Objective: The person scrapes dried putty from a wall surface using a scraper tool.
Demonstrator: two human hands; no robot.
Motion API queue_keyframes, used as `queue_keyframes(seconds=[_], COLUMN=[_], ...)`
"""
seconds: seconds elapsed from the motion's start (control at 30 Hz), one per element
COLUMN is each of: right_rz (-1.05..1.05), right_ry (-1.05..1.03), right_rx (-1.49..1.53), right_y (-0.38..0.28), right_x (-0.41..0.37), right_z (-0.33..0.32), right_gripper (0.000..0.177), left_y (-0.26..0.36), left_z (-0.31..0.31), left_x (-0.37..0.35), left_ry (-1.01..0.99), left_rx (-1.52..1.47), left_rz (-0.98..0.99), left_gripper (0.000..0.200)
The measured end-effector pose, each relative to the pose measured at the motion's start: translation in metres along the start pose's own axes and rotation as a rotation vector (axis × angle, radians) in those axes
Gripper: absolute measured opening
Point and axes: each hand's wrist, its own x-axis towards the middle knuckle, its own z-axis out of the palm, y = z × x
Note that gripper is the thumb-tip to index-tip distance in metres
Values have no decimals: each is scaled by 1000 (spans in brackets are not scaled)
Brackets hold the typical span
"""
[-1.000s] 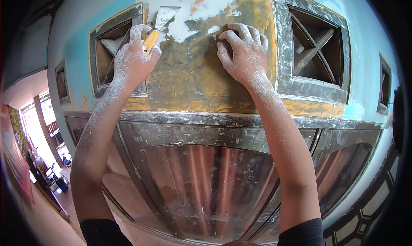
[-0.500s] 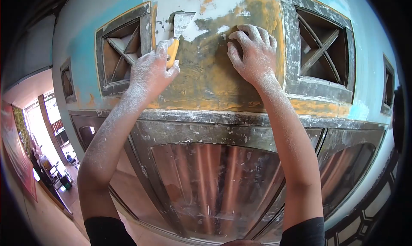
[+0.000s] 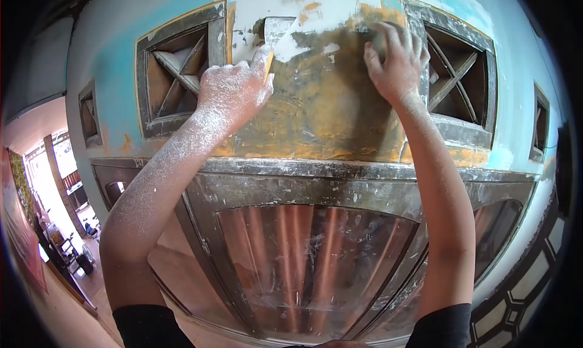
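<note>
White-dusted left hand (image 3: 234, 93) holds scraper (image 3: 276, 35); right hand (image 3: 396, 60) has slid rightward.

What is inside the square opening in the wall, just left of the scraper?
Two dusty wooden slats crossed in an X fill the square opening, set back within its grey frame. Behind them only shadow shows; the left hand covers the frame's lower right corner.

Scraped wall (image 3: 322, 111) bears patches of white putty (image 3: 290, 47).

Left hand (image 3: 234, 93) on wall panel (image 3: 316, 105), holding scraper (image 3: 276, 35); right hand (image 3: 395, 60) right of it; vents (image 3: 179, 69) flank panel; window (image 3: 310, 263) below.
</note>
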Motion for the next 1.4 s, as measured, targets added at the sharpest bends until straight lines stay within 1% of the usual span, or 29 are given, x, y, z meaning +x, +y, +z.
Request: queue_keyframes(seconds=[0.03,0.07,0.1,0.13,0.17,0.23,0.27,0.37,0.4,0.53,0.6,0.63,0.7,0.73,0.77,0.83,0.87,0.9,0.97,1.0,1.1,1.23,1.4], right_rz=[-5,44,95,39,38,3,55,103,118,125,121,123,123,123,123,123,122,117,110,113,117,106,97], right_ry=[4,-18,-40,-39,-35,-8,2,-17,6,17,36,33,29,34,33,21,22,24,30,30,19,19,18], right_rx=[-2,-19,-36,-78,-80,-49,-38,-11,-6,45,55,51,76,71,68,63,62,58,51,56,83,71,43], right_y=[1,1,2,-1,-1,0,3,9,9,11,13,13,13,12,11,10,10,10,10,10,10,10,9], right_x=[1,1,1,-1,-1,-1,-2,-3,-3,-4,-3,-3,-3,-4,-3,-3,-3,-4,-3,-3,-4,-3,-4], right_z=[3,7,11,10,9,9,12,13,14,14,14,14,14,13,13,12,12,12,12,11,12,11,11], right_gripper=[44,45,45,45,45,44,41,37,33,31,28,28,27,27,27,27,27,27,27,27,26,26,27], left_y=[-1,-4,-7,-10,-13,-18,-17,-5,0,2,-1,0,-2,-3,-4,-7,-7,-8,-15,-18,-34,-24,-23], left_z=[-1,-4,-6,-7,-5,-4,-3,3,5,29,32,28,12,13,13,5,-4,-7,-8,-8,-5,-17,-14], left_x=[3,9,17,26,38,61,68,90,98,123,131,134,138,141,146,155,160,162,171,176,192,183,175], left_ry=[10,16,108,199,204,293,292,335,283,335,483,481,398,474,474,395,307,308,414,384,414,346,329], left_rx=[8,8,11,14,14,29,31,10,15,19,-434,-439,-199,-187,-190,-154,-165,-167,-96,-57,-46,-86,-69], left_rz=[0,-2,-16,-28,-29,-27,-32,-63,-123,-136,52,55,-50,-46,-44,-96,-153,-154,-116,-152,-139,-197,-211], left_gripper=[52,52,47,43,43,37,38,42,50,53,64,64,49,38,38,38,39,39,40,42,42,41,43])
